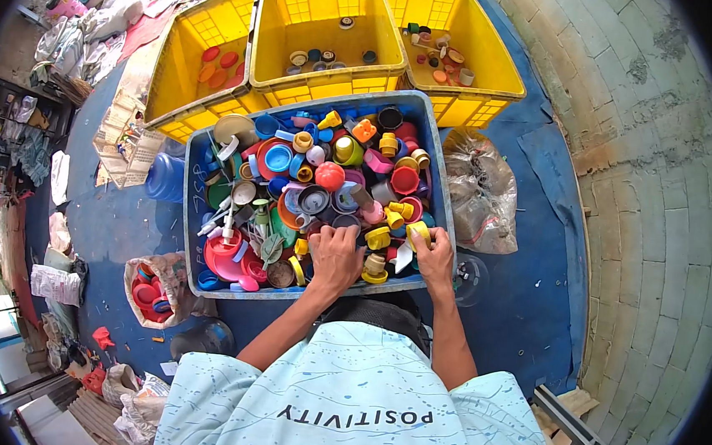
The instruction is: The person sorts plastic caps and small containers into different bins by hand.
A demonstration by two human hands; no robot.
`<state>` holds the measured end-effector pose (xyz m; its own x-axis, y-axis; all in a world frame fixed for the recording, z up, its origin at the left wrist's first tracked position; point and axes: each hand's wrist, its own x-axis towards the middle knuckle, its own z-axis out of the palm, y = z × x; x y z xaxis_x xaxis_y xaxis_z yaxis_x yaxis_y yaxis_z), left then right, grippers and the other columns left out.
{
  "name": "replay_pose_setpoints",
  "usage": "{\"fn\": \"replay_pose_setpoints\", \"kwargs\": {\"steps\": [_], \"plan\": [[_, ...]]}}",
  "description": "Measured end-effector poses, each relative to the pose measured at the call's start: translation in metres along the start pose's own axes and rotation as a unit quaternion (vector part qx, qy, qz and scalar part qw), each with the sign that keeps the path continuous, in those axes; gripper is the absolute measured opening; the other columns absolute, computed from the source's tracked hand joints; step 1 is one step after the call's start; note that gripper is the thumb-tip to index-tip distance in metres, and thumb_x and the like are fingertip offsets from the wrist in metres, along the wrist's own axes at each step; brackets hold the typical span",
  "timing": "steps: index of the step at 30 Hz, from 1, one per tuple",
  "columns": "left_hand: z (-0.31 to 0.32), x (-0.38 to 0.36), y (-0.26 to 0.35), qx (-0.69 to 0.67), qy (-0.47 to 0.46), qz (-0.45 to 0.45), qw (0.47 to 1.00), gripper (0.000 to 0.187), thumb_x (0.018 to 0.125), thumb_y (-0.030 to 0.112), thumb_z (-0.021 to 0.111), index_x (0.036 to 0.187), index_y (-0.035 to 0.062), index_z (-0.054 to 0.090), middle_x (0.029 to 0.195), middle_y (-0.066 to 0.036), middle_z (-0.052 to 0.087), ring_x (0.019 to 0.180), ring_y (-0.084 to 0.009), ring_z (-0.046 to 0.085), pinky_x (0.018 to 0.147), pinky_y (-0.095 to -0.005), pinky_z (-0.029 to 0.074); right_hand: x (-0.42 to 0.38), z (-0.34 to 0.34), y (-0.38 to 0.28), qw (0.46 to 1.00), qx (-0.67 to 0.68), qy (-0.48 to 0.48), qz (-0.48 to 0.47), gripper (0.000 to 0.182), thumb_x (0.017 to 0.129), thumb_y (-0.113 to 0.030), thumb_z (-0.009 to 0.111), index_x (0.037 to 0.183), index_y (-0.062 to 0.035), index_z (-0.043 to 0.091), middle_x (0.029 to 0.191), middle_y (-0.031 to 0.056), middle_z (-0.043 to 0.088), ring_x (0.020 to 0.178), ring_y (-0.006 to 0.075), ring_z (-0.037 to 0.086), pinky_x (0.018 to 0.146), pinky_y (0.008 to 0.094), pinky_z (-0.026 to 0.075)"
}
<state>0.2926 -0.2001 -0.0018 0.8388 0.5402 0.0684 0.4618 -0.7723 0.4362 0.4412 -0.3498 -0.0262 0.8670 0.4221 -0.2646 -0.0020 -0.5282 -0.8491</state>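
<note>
From the head camera, looking straight down: a blue crate (190,235) sits in front of the person, heaped with plastic caps and lids (326,178) of every colour. Both hands are in its near end, at about six o'clock of the crate.

The left hand (335,258) lies palm-down on the pile, fingers curled down into the caps near a dark ring-shaped lid (346,221); whether it has actually closed on anything I cannot tell, since the fingertips are buried.

The right hand (434,255) is at about five o'clock of the crate, by the near right corner. Its fingers are pinched around a yellow cap (418,232), which sticks up above the knuckles. More yellow caps (378,238) lie just between the two hands, touching the pile.

Beyond the crate, at twelve o'clock, three yellow crates (325,82) stand side by side: the left one holds orange lids (216,65), the middle one a few dark and pale caps (323,56), the right one a mixed handful (436,55).

At three o'clock of the blue crate a clear plastic bag (480,190) lies on the blue tarp (534,303). At eight o'clock, a sack with red lids (150,290) lies open.
</note>
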Motion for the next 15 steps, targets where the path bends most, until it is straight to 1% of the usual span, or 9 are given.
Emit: {"fn": "replay_pose_setpoints", "kwargs": {"steps": [1,2,5,6,8,12,15], "plan": [[-0.003,0.002,0.0,0.047,0.033,-0.005,0.998,0.049,0.07,0.02,0.075,0.113,0.0056,0.057,0.094,-0.009,0.062,0.091,-0.027,0.052,0.078,-0.0406,0.034,-0.001,0.001,-0.005,1.0,0.01,0.008,0.004,0.039,0.082,-0.034,0.069,0.093,0.0009,0.055,0.087,0.0179,0.059,0.081,0.0293,0.059,0.073,0.0398,0.046],[-0.001,0.004,-0.004,0.052,0.025,-0.029,0.998,0.053,0.069,0.018,0.074,0.116,0.0051,0.056,0.101,-0.009,0.06,0.094,-0.0272,0.05,0.079,-0.0404,0.034,-0.003,0.001,-0.008,1.0,0.019,0.015,0.009,0.039,0.082,-0.033,0.069,0.096,0.0005,0.055,0.088,0.0182,0.058,0.083,0.0298,0.059,0.075,0.0404,0.046],[0.009,0.006,-0.016,0.101,0.032,-0.034,0.994,0.06,0.07,0.019,0.075,0.123,0.0045,0.052,0.1,-0.01,0.06,0.096,-0.0287,0.049,0.08,-0.0431,0.033,-0.002,0.0,-0.014,0.996,-0.061,0.007,-0.068,0.041,0.081,-0.031,0.068,0.105,-0.0016,0.052,0.095,0.0192,0.058,0.091,0.0341,0.059,0.08,0.0432,0.046],[0.008,0.007,-0.016,0.098,0.008,-0.048,0.994,0.065,0.07,0.021,0.075,0.127,0.0029,0.048,0.102,-0.011,0.06,0.098,-0.0299,0.048,0.081,-0.0445,0.033,-0.002,-0.002,-0.018,0.992,-0.103,-0.01,-0.066,0.041,0.081,-0.03,0.068,0.106,-0.0019,0.052,0.098,0.0195,0.058,0.093,0.0354,0.059,0.082,0.0441,0.046],[0.011,0.008,-0.016,0.1,0.004,-0.055,0.993,0.061,0.069,0.021,0.074,0.123,0.0039,0.05,0.104,-0.011,0.059,0.098,-0.0287,0.049,0.08,-0.0435,0.033,-0.003,-0.005,-0.025,0.98,-0.185,-0.043,-0.061,0.041,0.081,-0.029,0.067,0.107,-0.0026,0.052,0.104,0.0201,0.058,0.098,0.0381,0.057,0.084,0.0459,0.046],[0.014,0.011,-0.018,0.107,-0.003,-0.055,0.993,0.06,0.069,0.021,0.074,0.122,0.0047,0.051,0.104,-0.011,0.058,0.097,-0.0283,0.049,0.079,-0.0437,0.033,-0.005,-0.003,-0.025,0.972,-0.225,-0.034,-0.059,0.039,0.082,-0.028,0.065,0.11,-0.0037,0.053,0.108,0.0203,0.056,0.102,0.0389,0.056,0.087,0.0469,0.045],[0.014,0.012,-0.014,0.135,-0.005,-0.044,0.99,0.06,0.068,0.02,0.073,0.121,0.005,0.051,0.101,-0.01,0.058,0.096,-0.0283,0.049,0.078,-0.0435,0.033,-0.003,0.0,-0.024,0.976,-0.204,-0.024,-0.077,0.038,0.082,-0.027,0.065,0.11,-0.0035,0.053,0.108,0.02,0.057,0.102,0.0388,0.056,0.087,0.0466,0.045]]}}
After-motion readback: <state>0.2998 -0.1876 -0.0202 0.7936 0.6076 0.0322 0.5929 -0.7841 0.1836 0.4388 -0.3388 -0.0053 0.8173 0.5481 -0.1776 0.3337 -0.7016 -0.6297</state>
